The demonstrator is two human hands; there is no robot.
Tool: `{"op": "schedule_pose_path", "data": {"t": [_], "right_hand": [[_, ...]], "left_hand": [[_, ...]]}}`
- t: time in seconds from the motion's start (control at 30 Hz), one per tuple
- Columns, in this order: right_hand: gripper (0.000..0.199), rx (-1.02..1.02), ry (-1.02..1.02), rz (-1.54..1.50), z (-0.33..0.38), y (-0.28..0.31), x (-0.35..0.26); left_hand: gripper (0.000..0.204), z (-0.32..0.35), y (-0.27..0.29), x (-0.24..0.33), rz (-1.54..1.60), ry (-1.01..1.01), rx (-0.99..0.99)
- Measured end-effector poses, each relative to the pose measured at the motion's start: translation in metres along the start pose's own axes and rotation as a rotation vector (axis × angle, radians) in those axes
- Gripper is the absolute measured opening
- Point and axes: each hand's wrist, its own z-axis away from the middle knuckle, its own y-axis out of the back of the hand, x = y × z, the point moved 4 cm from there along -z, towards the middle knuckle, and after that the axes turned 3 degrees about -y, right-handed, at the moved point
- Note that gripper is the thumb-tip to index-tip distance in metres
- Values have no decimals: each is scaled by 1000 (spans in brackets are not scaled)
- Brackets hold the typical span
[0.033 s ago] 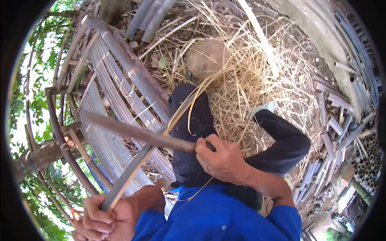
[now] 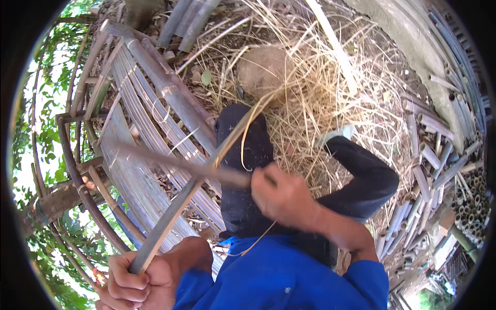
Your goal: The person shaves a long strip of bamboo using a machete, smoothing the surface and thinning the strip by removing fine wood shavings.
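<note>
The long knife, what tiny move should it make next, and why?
Perhaps a short, careful slide along the strip: the long knife crosses it in the right hand, the left hand grips the strip's near end, and a thin curl hangs near its far end.

Your split-bamboo strip (image 2: 164, 228), grey with a pale edge, slants forward and right from your left hand (image 2: 129, 283); the long-bladed knife (image 2: 173, 164), motion-blurred, reaches leftward from your right hand (image 2: 284, 199), crossing it.
</note>
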Motion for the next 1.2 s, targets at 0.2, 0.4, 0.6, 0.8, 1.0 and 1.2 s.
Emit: {"op": "schedule_pose_path", "data": {"t": [0.2, 0.4, 0.6, 0.8, 1.0, 1.2], "right_hand": [[13, -77, -357, 19, -10, -39, 107], [12, 55, -218, -47, -17, -53, 115], [9, -39, -142, -75, -17, -49, 88], [15, -96, -354, -64, -29, -72, 177], [10, -44, -373, -31, -19, -124, 269], [16, -80, -604, 71, 19, -144, 344]], "left_hand": [[43, 7, -23, -22, 60, -7, 69], [38, 5, -27, -27, 51, -67, 16], [34, 0, -15, -23, 56, -37, -37], [31, -1, -14, -27, 14, -29, 34], [28, -6, -11, -26, 85, -10, -5], [29, -10, -13, -28, 83, -243, 172]]}}
